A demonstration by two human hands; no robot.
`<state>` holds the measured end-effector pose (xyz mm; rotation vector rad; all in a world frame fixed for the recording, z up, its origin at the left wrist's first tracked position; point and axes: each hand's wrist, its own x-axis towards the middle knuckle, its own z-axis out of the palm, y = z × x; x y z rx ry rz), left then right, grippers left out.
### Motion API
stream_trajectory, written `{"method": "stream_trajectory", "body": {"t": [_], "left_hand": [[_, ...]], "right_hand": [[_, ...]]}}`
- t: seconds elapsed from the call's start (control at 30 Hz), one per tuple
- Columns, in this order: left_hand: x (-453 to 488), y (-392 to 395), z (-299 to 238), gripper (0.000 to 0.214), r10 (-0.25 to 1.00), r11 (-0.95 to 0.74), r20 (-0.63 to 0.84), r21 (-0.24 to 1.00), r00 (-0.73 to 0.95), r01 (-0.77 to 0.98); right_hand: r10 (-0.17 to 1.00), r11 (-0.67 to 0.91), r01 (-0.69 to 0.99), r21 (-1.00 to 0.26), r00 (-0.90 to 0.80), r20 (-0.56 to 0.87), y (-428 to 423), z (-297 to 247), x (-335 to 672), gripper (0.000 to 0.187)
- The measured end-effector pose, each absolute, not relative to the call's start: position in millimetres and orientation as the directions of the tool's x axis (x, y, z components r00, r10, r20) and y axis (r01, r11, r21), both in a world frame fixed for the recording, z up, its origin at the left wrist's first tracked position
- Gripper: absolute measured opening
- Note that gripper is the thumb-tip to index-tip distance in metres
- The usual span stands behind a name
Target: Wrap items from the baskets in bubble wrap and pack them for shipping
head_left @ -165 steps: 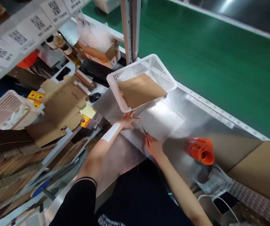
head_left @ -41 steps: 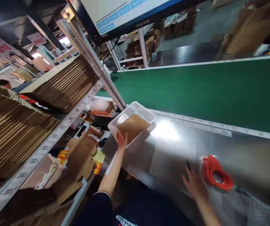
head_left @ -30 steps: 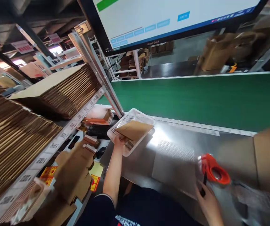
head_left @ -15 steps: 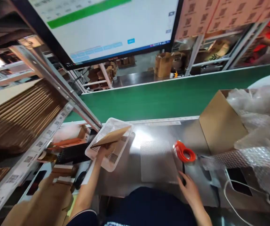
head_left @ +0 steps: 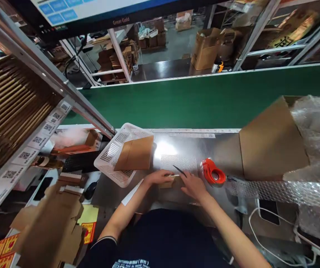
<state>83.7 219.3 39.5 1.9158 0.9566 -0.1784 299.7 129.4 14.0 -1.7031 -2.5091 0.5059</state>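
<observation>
Lying on bubble wrap (head_left: 178, 162) near the table edge, a small brown packet (head_left: 167, 183) looks light and stiff, best pinched by its edges. The left hand (head_left: 157, 176) grips it; the right hand (head_left: 195, 186) clasps a thin dark blade (head_left: 180, 170).

Left hand (head_left: 159, 176) and right hand (head_left: 194, 186), gripping a dark tool (head_left: 179, 170), meet on a brown piece (head_left: 168, 183) beside the tape dispenser (head_left: 213, 174).

Basket (head_left: 104, 172) crowds left, tape dispenser (head_left: 212, 175) right, box (head_left: 271, 141) beyond.
</observation>
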Motion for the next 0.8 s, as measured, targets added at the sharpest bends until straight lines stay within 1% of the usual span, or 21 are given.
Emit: {"method": "stream_trajectory", "body": {"t": [0.03,0.07,0.13,0.17,0.2,0.23,0.27,0.33,0.4,0.43,0.5,0.57,0.67,0.8], "left_hand": [[88.6,220.2,30.4,0.039,0.611,-0.249,-0.447,0.675,0.653,0.694],[89.8,218.9,22.2,0.038,0.711,-0.244,-0.389,0.645,0.586,0.724],[85.2,208.6,6.2,0.041,0.907,-0.164,-0.238,0.563,0.349,0.81],[81.7,200.0,-3.0,0.045,0.962,-0.111,-0.156,0.526,0.224,0.843],[78.5,189.8,-13.4,0.048,0.986,-0.074,-0.094,0.503,0.14,0.861],[76.4,179.1,-24.8,0.05,0.993,-0.082,-0.039,0.475,0.114,0.876],[75.5,168.8,-36.9,0.051,0.989,-0.13,-0.01,0.443,0.15,0.887],[76.8,152.7,-60.5,0.057,0.942,-0.297,-0.04,0.369,0.334,0.881],[79.6,145.9,-80.0,0.061,0.846,-0.444,-0.16,0.316,0.508,0.839],[80.5,145.8,-87.8,0.061,0.8,-0.492,-0.222,0.289,0.557,0.821],[80.4,149.5,-99.9,0.055,0.743,-0.538,-0.312,0.247,0.592,0.806],[78.4,153.9,-109.0,0.052,0.727,-0.54,-0.352,0.238,0.59,0.807],[75.2,155.0,-118.6,0.054,0.739,-0.528,-0.32,0.271,0.593,0.805],[74.0,152.1,-122.5,0.057,0.752,-0.525,-0.267,0.31,0.603,0.793]], "right_hand": [[0.906,0.323,0.905,-0.277,-0.381,-0.187,139.4,13.4,304.1,0.061],[0.901,0.307,0.916,-0.258,-0.367,-0.231,150.3,11.6,309.6,0.055],[0.906,0.256,0.94,-0.228,-0.315,-0.284,174.8,6.1,321.7,0.05],[0.913,0.221,0.951,-0.217,-0.28,-0.296,188.4,2.8,326.8,0.049],[0.922,0.186,0.96,-0.21,-0.244,-0.301,202.3,-0.6,330.7,0.048],[0.928,0.157,0.966,-0.208,-0.216,-0.303,216.0,-4.0,333.0,0.047],[0.934,0.135,0.968,-0.21,-0.195,-0.298,229.0,-7.4,333.5,0.045],[0.939,0.12,0.967,-0.225,-0.184,-0.29,251.3,-14.4,329.9,0.043],[0.935,0.13,0.962,-0.239,-0.199,-0.293,267.2,-21.7,322.3,0.04],[0.932,0.136,0.961,-0.24,-0.206,-0.298,272.6,-25.5,318.2,0.038],[0.926,0.152,0.961,-0.232,-0.22,-0.306,279.3,-33.0,310.9,0.035],[0.922,0.16,0.962,-0.221,-0.225,-0.314,281.8,-39.8,306.7,0.033],[0.919,0.163,0.961,-0.222,-0.229,-0.32,282.4,-49.2,306.3,0.035],[0.928,0.169,0.961,-0.216,-0.23,-0.293,284.0,-59.9,308.8,0.041]]}}
